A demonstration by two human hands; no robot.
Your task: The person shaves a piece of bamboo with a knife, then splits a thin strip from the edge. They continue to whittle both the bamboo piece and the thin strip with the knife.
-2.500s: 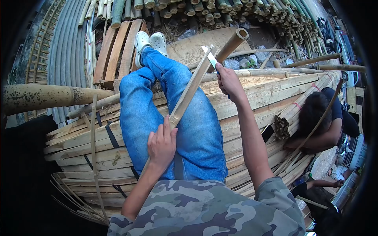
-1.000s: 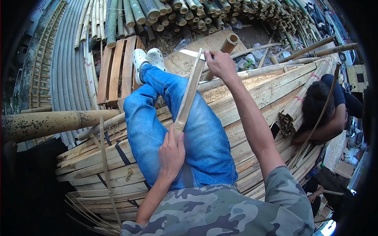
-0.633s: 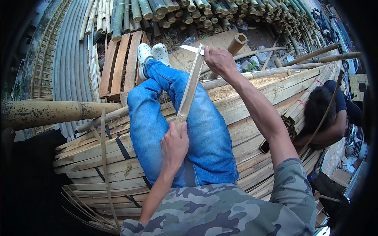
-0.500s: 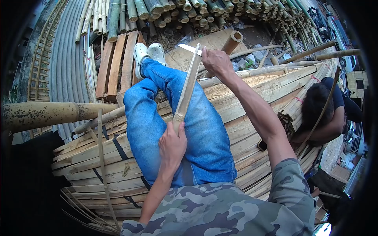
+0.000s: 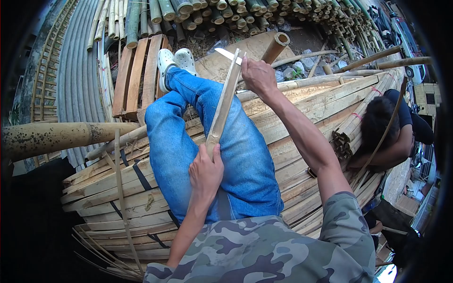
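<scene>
A split bamboo piece (image 5: pixel 223 106) slants upward over my jeans, its pale hollow side facing up. My left hand (image 5: pixel 206 170) is wrapped round its lower end. At the top, my right hand (image 5: pixel 258 77) is closed on a knife, whose bright blade (image 5: pixel 226 54) crosses the bamboo near its far tip. The knife's handle is hidden inside my fingers.
Split bamboo strips (image 5: pixel 137 207) lie stacked beneath my legs. Green bamboo poles (image 5: pixel 217 16) are piled ahead, beside a wooden crate (image 5: pixel 138 73). A thick pole (image 5: pixel 61 137) juts in from the left. Another person (image 5: pixel 377 127) bends over at the right.
The view has shifted slightly. Both hands keep their hold on the bamboo and knife, and the blade still crosses near the bamboo's tip.
</scene>
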